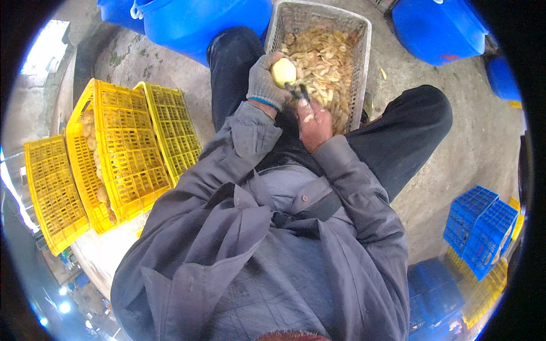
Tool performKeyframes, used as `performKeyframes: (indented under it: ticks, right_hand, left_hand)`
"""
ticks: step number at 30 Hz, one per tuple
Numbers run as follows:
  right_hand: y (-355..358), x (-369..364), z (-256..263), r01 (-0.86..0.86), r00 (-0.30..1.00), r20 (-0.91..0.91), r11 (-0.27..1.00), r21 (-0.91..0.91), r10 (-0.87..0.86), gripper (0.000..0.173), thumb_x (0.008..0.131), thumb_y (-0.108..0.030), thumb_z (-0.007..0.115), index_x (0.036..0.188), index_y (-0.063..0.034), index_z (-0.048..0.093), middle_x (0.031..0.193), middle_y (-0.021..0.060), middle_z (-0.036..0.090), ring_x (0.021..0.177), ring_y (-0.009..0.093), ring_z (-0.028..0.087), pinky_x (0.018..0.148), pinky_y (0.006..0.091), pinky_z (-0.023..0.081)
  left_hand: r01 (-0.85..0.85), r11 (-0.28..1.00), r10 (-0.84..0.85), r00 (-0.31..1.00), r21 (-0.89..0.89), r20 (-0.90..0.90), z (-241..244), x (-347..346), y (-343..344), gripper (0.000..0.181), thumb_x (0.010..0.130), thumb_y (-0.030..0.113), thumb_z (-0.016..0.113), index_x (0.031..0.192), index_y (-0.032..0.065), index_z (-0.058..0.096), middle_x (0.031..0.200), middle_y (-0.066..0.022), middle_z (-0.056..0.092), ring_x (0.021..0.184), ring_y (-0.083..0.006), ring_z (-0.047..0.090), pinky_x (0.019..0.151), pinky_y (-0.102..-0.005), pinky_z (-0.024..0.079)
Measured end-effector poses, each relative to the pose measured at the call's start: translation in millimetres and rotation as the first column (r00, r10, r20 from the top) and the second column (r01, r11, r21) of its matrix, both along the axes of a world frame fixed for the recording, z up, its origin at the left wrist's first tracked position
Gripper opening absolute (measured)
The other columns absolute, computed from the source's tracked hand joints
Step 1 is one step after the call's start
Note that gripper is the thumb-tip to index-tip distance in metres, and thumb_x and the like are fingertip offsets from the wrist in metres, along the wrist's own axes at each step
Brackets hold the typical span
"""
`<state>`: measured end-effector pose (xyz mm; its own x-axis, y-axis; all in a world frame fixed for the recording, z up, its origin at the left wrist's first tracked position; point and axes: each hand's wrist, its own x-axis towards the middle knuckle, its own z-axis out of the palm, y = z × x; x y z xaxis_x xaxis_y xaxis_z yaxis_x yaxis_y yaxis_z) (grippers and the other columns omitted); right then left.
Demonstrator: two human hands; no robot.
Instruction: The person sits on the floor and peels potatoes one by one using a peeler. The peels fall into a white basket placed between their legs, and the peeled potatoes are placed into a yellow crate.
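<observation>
My left hand (pixel 265 81), in a grey knit glove with a blue cuff edge, grips a peeled pale-yellow potato (pixel 283 72). Close beside it, my bare right hand (pixel 314 123) is closed around a dark-handled peeler (pixel 303 91); its head is blurred and lies near the potato's lower end. White bits cling to my right fingers. Both hands are over the near left part of a grey plastic crate (pixel 364 64), between my knees. Inside it is a thick heap of potato peelings (pixel 330 59).
Yellow crates (pixel 132 149) stand at my left, one holding unpeeled potatoes (pixel 101 194). Large blue plastic tubs (pixel 204 25) (pixel 439 32) are ahead on both sides. Blue crates (pixel 471 226) are stacked at the right. A stray peel (pixel 383 73) lies on the concrete floor (pixel 477 123).
</observation>
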<state>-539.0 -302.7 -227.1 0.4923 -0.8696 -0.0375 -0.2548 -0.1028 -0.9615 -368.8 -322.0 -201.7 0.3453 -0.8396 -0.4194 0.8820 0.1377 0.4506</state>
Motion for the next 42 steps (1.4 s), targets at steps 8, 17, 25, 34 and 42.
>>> performKeyframes:
  ticks: [8,17,25,34,42]
  right_hand:
    - [3.9,-5.3,5.0,-0.016,0.993,0.120,0.990,0.142,-0.001,0.034,0.105,-0.033,0.052,0.088,-0.0034,0.055,0.061,0.0036,0.047,0.052,0.012,0.042,0.048,0.0305,0.035]
    - [1.6,12.5,46.7,-0.143,0.906,0.399,0.785,0.603,-0.142,0.034,0.105,-0.038,0.051,0.088,-0.0086,0.054,0.057,-0.0018,0.041,0.045,0.010,0.039,0.041,0.0284,0.032]
    - [9.8,2.1,-15.3,-0.098,0.976,0.212,0.974,0.202,0.055,0.030,0.103,-0.032,0.056,0.088,-0.0056,0.057,0.068,0.0063,0.052,0.057,0.019,0.050,0.050,0.0339,0.038]
    - [-4.7,-10.0,39.6,-0.052,0.996,0.083,0.988,0.147,0.040,0.035,0.101,-0.030,0.056,0.095,0.0046,0.061,0.080,0.0251,0.062,0.074,0.037,0.060,0.068,0.0465,0.046]
    - [-11.8,0.7,50.3,0.005,1.000,-0.008,1.000,0.014,-0.005,0.041,0.100,-0.035,0.055,0.098,0.0061,0.060,0.081,0.0308,0.063,0.079,0.047,0.063,0.070,0.0490,0.049]
  left_hand:
    - [-0.056,0.991,0.029,0.976,-0.123,-0.215,16.3,-2.6,-5.5,0.016,0.088,0.016,0.061,0.089,0.0001,0.059,0.084,-0.0139,0.063,0.080,-0.0295,0.063,0.077,-0.0417,0.057]
    - [-0.069,0.994,0.074,0.996,-0.082,0.058,6.3,-5.1,4.5,0.025,0.089,0.024,0.057,0.090,-0.0005,0.062,0.084,-0.0159,0.065,0.082,-0.0315,0.063,0.089,-0.0473,0.053]
    - [-0.151,0.982,0.127,0.973,-0.110,-0.193,29.9,-13.7,-1.8,0.020,0.086,0.016,0.056,0.078,-0.0009,0.063,0.071,-0.0163,0.064,0.072,-0.0311,0.065,0.087,-0.0466,0.058]
    - [-0.065,0.972,0.066,0.998,-0.225,-0.001,41.4,-11.4,4.9,0.016,0.089,0.019,0.061,0.090,0.0029,0.061,0.084,-0.0117,0.065,0.078,-0.0298,0.064,0.088,-0.0477,0.055]
    - [0.005,0.987,0.061,0.911,-0.161,0.407,34.9,-17.9,13.7,0.019,0.088,0.016,0.061,0.101,0.0033,0.057,0.092,-0.0109,0.060,0.087,-0.0273,0.061,0.082,-0.0440,0.055]
